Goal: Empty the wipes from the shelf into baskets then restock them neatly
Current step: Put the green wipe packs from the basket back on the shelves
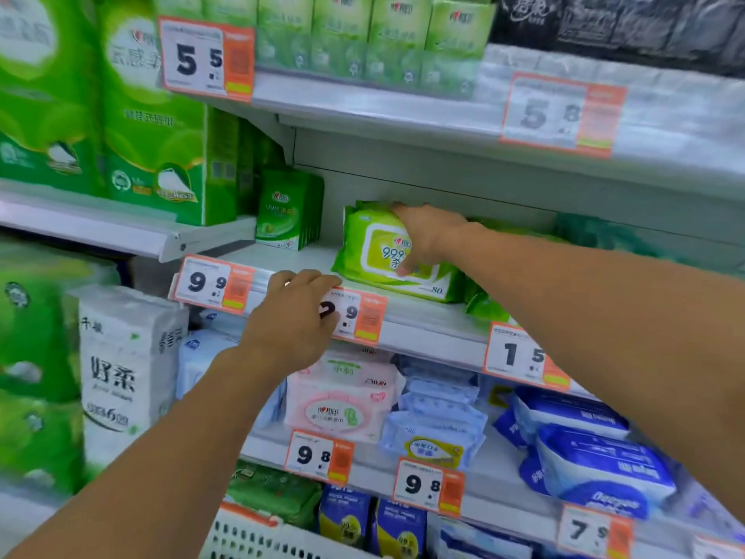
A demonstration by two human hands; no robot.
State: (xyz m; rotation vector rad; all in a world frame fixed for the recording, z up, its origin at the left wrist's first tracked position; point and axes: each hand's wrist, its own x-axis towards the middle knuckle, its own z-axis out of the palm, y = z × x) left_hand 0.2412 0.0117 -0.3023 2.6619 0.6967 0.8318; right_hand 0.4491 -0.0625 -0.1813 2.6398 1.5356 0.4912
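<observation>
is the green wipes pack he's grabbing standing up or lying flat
Tilted, neither flat nor fully upright. The green wipes pack leans back on the shelf with its printed front facing out, lower edge on the shelf, the right hand gripping it.

The green wipes pack reads "99.9" and "80". Shelf-edge price tags read 5.5, 9.9, 9.8, 9.8, and 1.5.
</observation>
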